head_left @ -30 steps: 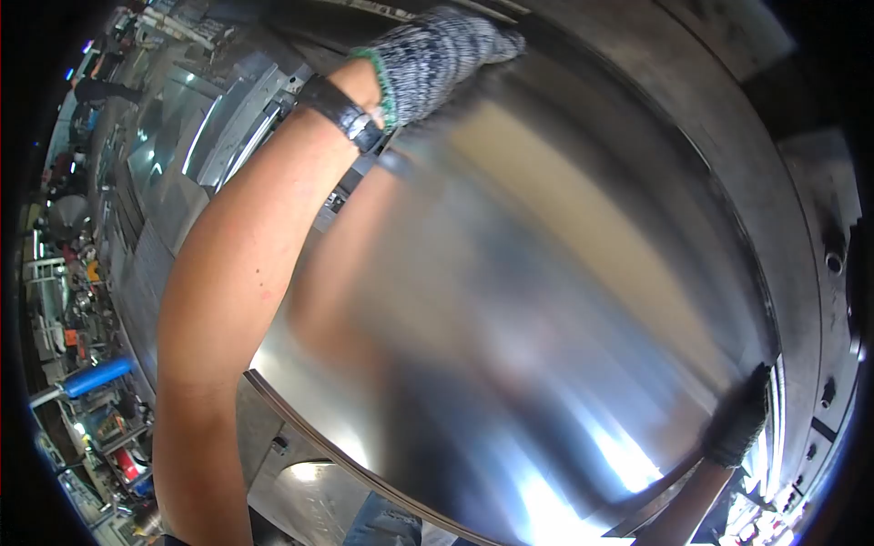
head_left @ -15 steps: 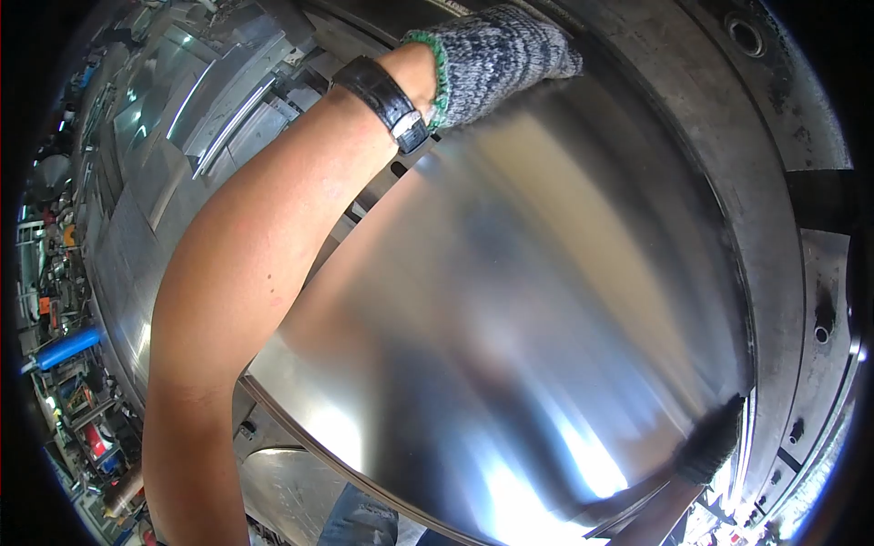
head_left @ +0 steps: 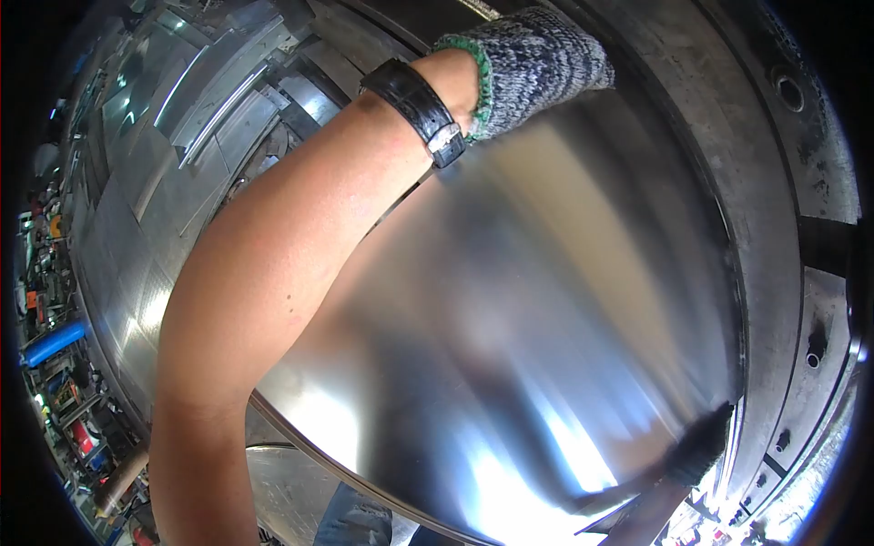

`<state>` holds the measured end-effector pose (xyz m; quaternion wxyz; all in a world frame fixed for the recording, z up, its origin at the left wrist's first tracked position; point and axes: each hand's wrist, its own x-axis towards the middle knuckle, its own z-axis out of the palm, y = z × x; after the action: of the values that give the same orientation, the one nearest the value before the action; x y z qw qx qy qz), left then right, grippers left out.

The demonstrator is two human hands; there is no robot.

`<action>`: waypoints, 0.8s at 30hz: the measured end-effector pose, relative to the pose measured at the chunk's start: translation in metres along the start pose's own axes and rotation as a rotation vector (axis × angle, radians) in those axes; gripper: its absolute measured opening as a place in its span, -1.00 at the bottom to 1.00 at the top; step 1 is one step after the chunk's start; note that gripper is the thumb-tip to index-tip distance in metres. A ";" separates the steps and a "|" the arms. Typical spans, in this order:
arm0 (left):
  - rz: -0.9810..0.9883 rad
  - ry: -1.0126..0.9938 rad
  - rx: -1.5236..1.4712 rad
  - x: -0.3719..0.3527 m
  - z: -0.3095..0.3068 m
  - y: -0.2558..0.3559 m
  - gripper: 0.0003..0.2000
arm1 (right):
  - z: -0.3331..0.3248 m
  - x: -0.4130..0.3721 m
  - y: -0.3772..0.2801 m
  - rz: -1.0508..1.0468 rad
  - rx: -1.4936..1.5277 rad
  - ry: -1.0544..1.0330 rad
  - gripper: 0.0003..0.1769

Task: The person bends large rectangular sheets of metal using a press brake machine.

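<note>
A large, shiny metal sheet point(head_left: 510, 300) fills the middle of the view, with blurred reflections on its surface. At its far left edge is my left hand point(head_left: 546, 73), in a grey-and-black knitted glove with a green cuff. The glove's back faces me, and its fingertips are mostly hidden. A black-strapped watch point(head_left: 423, 109) sits on that wrist. My right hand point(head_left: 703, 446), in a dark glove, is closed at the sheet's lower right edge; shadow hides its finger detail.
A heavy grey metal machine body point(head_left: 765, 182) with round holes curves along the right. Flat metal plates point(head_left: 155, 127) lie to the left. Beyond them are cluttered shelves with a blue cylinder point(head_left: 55, 344). My jeans point(head_left: 355, 519) show below the sheet's near edge.
The view has turned slightly, so the machine holes sit lower. My left hand appears a little further right, and my right hand slightly left. Both stay at the sheet's edges.
</note>
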<state>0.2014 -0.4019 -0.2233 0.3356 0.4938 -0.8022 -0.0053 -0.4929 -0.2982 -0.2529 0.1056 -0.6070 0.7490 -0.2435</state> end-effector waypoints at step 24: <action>0.013 0.165 0.150 -0.006 0.027 -0.006 -0.88 | 0.012 -0.020 -0.121 0.151 -0.938 -0.010 -0.48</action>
<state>0.1929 -0.4092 -0.2496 0.3625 0.5112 -0.7731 0.0975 -0.3789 -0.2993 -0.2059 -0.1588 -0.5342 0.8198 0.1321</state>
